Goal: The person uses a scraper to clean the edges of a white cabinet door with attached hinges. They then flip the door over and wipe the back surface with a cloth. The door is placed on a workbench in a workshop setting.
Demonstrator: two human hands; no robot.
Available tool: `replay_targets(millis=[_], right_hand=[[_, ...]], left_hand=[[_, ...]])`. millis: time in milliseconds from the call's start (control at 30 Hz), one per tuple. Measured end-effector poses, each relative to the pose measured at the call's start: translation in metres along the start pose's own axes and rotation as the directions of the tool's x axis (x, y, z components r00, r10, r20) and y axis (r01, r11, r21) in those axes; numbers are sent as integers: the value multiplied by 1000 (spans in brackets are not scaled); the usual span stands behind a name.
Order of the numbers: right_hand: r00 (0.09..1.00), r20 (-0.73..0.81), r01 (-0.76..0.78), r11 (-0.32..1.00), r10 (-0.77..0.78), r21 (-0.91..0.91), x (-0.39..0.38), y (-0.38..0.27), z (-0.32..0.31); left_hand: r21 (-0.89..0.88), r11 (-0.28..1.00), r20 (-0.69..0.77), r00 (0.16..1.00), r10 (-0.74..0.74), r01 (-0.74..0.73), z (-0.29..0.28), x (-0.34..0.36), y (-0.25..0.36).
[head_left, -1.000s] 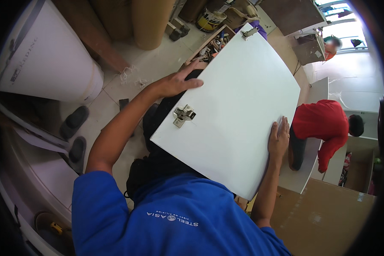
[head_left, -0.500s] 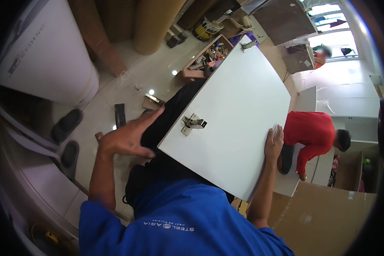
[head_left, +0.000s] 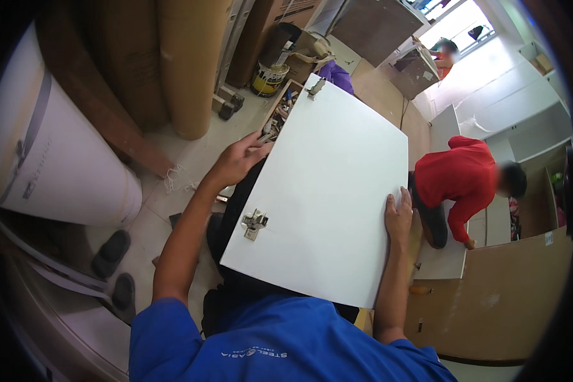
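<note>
A white cabinet door panel (head_left: 328, 191) lies tilted across my lap. Two metal hinges are fixed along its left edge, a near hinge (head_left: 254, 224) and a far hinge (head_left: 314, 88). My right hand (head_left: 398, 219) rests on the panel's right edge, fingers spread flat over the surface. Beyond the left edge, my left hand (head_left: 240, 160) reaches to a wooden box (head_left: 268, 116) full of small tools and hardware. Its fingers are stretched out at the box's near end, slightly blurred, with nothing visible in them. The panel hides part of the box.
A person in a red shirt (head_left: 455, 172) crouches to the right by white cabinet parts. Another person (head_left: 444, 56) is farther back. A large cardboard sheet (head_left: 496, 299) lies at lower right. Tall rolls (head_left: 188, 70), a paint bucket (head_left: 268, 79) and slippers (head_left: 111, 254) are at left.
My left hand has moved forward from beside the near hinge to the wooden box. My right hand stays on the panel's edge. The view has turned somewhat.
</note>
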State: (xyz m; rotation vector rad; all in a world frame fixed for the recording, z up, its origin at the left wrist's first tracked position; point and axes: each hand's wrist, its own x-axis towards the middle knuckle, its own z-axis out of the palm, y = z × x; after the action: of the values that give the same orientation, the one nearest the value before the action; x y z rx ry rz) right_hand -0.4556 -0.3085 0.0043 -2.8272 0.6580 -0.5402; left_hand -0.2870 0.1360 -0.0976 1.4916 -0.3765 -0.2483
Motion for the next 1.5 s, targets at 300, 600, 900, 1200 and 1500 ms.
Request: replay_targets(millis=[300,600,900,1200,1500], right_hand=[[998,-64,3,1000,-2,18,-9,-9,-4],[999,-22,-37,997,39,69,-4,-10,-4],[997,-31,-68,997,70,43,-5,-20,-9],[998,-52,-23,992,30,120,-3,-15,-7],[995,-33,-87,965,98,249,-5,-4,-8]], left_hand=[[390,921,65,996,-60,30,44,238,-2],[486,848,-157,975,-156,214,46,350,7],[-23,941,-32,940,-339,339,19,374,36],[-195,973,-59,989,-137,124,53,389,12],[-173,967,51,982,-180,187,35,312,-2]])
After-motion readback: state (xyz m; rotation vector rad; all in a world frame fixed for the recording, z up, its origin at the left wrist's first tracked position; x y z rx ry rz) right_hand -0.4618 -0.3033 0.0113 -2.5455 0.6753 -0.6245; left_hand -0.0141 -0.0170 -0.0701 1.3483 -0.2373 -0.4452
